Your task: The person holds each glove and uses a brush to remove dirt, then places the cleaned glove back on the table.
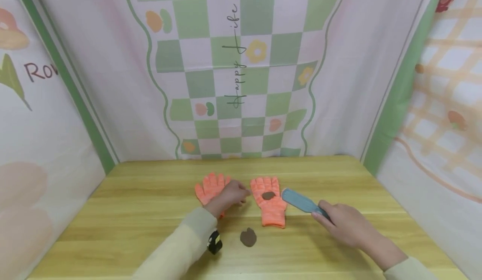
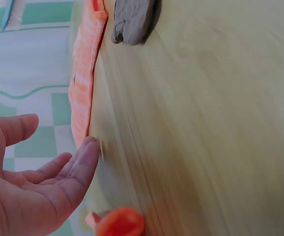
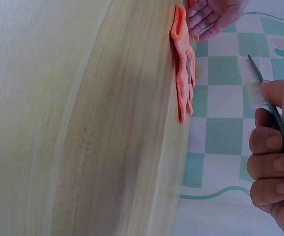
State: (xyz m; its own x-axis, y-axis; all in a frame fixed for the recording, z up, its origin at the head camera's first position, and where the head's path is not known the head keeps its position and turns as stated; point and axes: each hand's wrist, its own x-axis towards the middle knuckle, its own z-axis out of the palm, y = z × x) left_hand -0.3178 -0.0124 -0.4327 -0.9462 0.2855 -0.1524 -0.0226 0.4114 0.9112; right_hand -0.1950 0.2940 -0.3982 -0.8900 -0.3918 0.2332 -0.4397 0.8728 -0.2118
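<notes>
Brush (image 1: pixel 300 201): flat, blue, pale bristles (image 3: pixel 252 83); raised beside the right glove, gripped in the curled right hand (image 1: pixel 348 225). Right glove (image 1: pixel 273 212): orange knit, laid flat, oval brown patch (image 1: pixel 268 196) on it. Left glove (image 1: pixel 209 186): same knit, spread, partly hidden by the left hand (image 1: pixel 231 194), relaxed and empty, well apart from the right. Lump (image 1: pixel 248 237): brown, clay-like, rounded, notched; on the wood-grained table (image 1: pixel 150 196).

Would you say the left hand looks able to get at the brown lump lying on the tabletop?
Probably yes: the left hand appears to hold nothing, and bare tabletop lies between it and the brown lump.
</notes>
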